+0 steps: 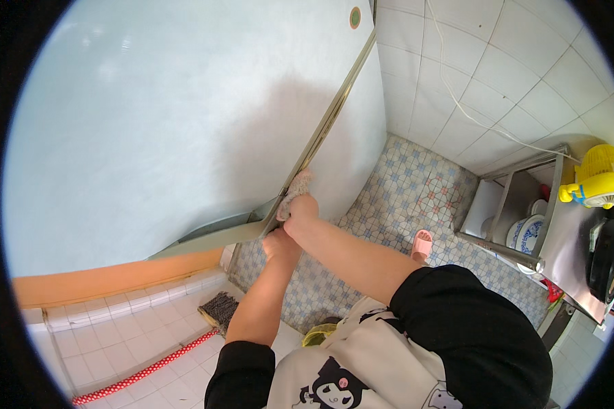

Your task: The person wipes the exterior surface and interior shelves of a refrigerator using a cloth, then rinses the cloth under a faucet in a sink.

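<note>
A large pale-blue panel (pixel 148 112), apparently a refrigerator door, fills the upper left, and a long metal edge strip (pixel 332 110) runs down its side to a curved corner piece. My right hand (pixel 303 208) presses a fluffy beige-pink cloth (pixel 295 190) against the strip near its lower end. Just below, my left hand (pixel 281 243) is at the underside of the corner, close to my right wrist; its fingers are mostly hidden, so whether they grip the edge does not show.
At right, a metal shelf unit (pixel 522 176) holds blue-and-white bowls (pixel 527 236), a yellow fan (pixel 601 174) and a black appliance (pixel 608 258). A brush head (pixel 220 309) with a red dotted handle (pixel 148 374) lies on white tiles. A yellow basket (pixel 317 335) is near my body.
</note>
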### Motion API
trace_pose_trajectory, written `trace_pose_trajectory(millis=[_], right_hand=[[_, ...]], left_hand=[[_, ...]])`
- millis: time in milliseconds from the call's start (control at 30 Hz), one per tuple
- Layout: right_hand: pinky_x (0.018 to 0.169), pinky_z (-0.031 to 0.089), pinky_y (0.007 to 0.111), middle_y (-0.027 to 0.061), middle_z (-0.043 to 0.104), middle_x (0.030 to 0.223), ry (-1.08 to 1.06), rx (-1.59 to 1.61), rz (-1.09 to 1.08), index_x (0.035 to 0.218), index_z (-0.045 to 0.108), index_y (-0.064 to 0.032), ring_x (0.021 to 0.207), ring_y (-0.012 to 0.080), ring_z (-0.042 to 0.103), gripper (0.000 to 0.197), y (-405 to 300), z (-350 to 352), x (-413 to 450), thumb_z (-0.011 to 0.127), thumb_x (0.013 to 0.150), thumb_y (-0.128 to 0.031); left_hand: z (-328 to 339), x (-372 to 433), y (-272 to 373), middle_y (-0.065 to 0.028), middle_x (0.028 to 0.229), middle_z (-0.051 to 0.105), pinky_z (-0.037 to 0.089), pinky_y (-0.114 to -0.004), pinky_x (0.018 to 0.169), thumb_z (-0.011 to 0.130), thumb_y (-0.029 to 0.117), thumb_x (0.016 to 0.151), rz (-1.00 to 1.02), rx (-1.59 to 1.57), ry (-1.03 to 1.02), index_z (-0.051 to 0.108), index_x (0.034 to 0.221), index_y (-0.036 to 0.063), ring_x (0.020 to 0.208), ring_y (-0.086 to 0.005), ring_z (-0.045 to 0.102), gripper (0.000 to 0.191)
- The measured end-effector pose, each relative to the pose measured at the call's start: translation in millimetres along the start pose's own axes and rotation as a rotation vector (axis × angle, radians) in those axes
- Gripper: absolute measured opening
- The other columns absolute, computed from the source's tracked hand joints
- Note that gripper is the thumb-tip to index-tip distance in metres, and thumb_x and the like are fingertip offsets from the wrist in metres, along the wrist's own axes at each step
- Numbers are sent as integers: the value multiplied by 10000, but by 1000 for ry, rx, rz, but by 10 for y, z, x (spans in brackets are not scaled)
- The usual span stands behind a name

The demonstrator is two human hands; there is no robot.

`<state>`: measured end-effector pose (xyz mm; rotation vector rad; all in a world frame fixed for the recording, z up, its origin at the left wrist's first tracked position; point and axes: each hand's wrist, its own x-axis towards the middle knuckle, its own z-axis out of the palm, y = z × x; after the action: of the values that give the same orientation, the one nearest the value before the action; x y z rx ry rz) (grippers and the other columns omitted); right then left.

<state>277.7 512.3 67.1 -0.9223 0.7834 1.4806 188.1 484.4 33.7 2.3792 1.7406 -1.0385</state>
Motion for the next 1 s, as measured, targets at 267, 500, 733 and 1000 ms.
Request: trace_pose_trajectory(millis=[267,500,733,1000], right_hand=[[638,485,398,126,568,1041,-340,-60,102,1149,478,-19,889,257,595,288,-332,-759,79,458,926,-201],[746,510,378,137,545,1098,-201,-357,-206,1219,390,9,940,249,572,402,-300,-1308,621,507,911,-222],[843,431,356,192,529,1140,-476,-914,-808,1257,380,-17,1036,301,531,510,295,-826,153,540,882,-323],[681,480,351,136,634,865,-730,-1376,-996,975,565,0,743,263,609,296,136,-1078,1036,635,817,-240]], left_hand=[[75,-34,35,-124,931,646,520,-394,665,514,270,810,51,-104,73,557,1140,137,842,-275,644,358],[252,-474,414,-158,984,637,514,-352,636,517,188,824,186,-423,108,438,1165,18,767,-273,649,390],[242,-692,430,-120,1273,473,389,-311,922,395,157,938,-33,-2260,578,291,1373,15,1122,-171,480,469],[430,-313,574,-11,1142,519,374,-289,885,428,384,943,-438,-2373,129,451,1279,103,1007,-134,490,439]])
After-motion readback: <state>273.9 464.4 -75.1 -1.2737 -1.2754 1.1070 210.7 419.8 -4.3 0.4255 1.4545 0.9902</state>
